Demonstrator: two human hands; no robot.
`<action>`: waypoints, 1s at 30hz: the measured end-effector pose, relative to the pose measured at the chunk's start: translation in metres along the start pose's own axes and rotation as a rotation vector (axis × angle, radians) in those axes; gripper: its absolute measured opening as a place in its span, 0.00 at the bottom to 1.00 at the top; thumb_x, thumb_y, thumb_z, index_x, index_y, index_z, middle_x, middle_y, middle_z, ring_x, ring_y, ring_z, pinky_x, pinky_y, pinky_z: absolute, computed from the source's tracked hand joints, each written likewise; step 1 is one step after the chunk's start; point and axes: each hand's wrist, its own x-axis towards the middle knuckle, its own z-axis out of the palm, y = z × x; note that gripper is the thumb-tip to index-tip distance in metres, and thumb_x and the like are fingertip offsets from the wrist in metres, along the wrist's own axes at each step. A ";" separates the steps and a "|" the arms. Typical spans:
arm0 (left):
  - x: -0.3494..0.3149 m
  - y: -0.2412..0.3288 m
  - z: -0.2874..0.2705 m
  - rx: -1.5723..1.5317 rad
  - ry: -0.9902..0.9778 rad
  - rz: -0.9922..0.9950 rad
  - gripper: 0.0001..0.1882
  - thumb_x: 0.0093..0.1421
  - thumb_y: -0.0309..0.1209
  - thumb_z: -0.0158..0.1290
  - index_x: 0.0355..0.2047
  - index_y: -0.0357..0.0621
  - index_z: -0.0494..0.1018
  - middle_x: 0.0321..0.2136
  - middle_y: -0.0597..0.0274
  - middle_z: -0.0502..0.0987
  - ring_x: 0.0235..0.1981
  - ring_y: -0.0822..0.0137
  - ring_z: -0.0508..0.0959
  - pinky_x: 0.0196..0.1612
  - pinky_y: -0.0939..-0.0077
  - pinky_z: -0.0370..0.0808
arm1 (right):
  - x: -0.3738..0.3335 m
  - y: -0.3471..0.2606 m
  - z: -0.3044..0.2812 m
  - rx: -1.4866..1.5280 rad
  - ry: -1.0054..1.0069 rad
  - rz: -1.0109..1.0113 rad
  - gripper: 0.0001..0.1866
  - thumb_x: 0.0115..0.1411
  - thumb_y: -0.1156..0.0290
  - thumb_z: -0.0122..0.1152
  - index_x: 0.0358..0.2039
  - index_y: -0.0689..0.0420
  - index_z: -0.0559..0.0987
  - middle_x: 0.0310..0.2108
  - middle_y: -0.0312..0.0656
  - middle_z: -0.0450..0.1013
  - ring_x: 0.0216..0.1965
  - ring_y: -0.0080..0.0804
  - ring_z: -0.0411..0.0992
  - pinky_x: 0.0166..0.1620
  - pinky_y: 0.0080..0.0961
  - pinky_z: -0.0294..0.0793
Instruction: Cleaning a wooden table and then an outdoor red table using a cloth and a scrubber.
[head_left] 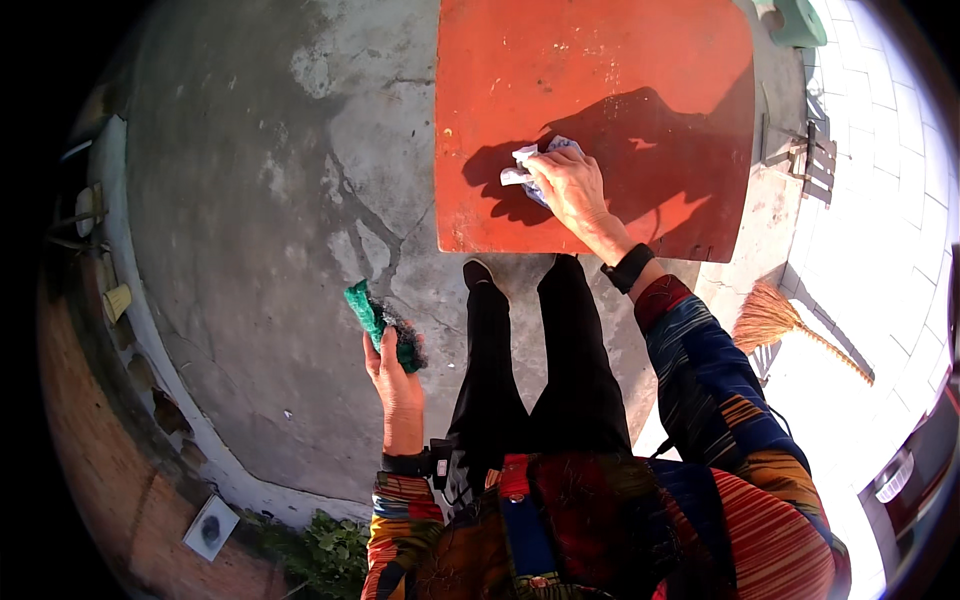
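Note:
A red tabletop [590,60] with worn pale specks lies in front of me. My right hand [570,185] is closed on a crumpled white cloth or paper [520,165] and rests on the tabletop near its front left part; which of the two it is, I cannot tell. Its shadow falls across the red surface. Away from the table, lower left, my left hand [396,395] is closed around a green scrubbing pad [366,310]. Dark grey wiry steel wool [412,343] shows beside the pad in the same grip. Part of both is hidden by my fingers.
Cracked grey concrete [250,240] spreads to the left. A straw broom [768,318] lies at right by a white tiled surface [880,130], with a small slatted wooden piece [820,165] farther up. A green stool [800,22] stands far right. Leafy plants [335,550] grow lower left.

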 end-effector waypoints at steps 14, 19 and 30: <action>-0.006 0.010 -0.002 0.010 -0.027 0.034 0.12 0.58 0.29 0.49 0.42 0.41 0.67 0.31 0.63 0.73 0.31 0.70 0.73 0.32 0.72 0.75 | 0.016 -0.013 -0.181 0.521 0.305 0.303 0.06 0.56 0.78 0.57 0.35 0.60 0.77 0.28 0.34 0.75 0.30 0.14 0.70 0.33 0.12 0.69; -0.008 0.010 -0.016 0.030 0.002 0.021 0.13 0.58 0.29 0.49 0.43 0.42 0.67 0.32 0.63 0.73 0.31 0.71 0.73 0.31 0.72 0.75 | 0.020 -0.026 -0.208 0.476 0.199 0.294 0.06 0.54 0.79 0.59 0.34 0.60 0.77 0.28 0.34 0.76 0.31 0.13 0.71 0.34 0.12 0.69; -0.007 0.017 -0.010 0.015 0.022 0.085 0.12 0.57 0.29 0.50 0.42 0.41 0.67 0.30 0.64 0.73 0.28 0.71 0.73 0.31 0.72 0.73 | 0.029 -0.040 -0.251 1.225 0.356 0.317 0.09 0.58 0.82 0.52 0.39 0.61 0.69 0.30 0.45 0.75 0.32 0.22 0.71 0.37 0.19 0.70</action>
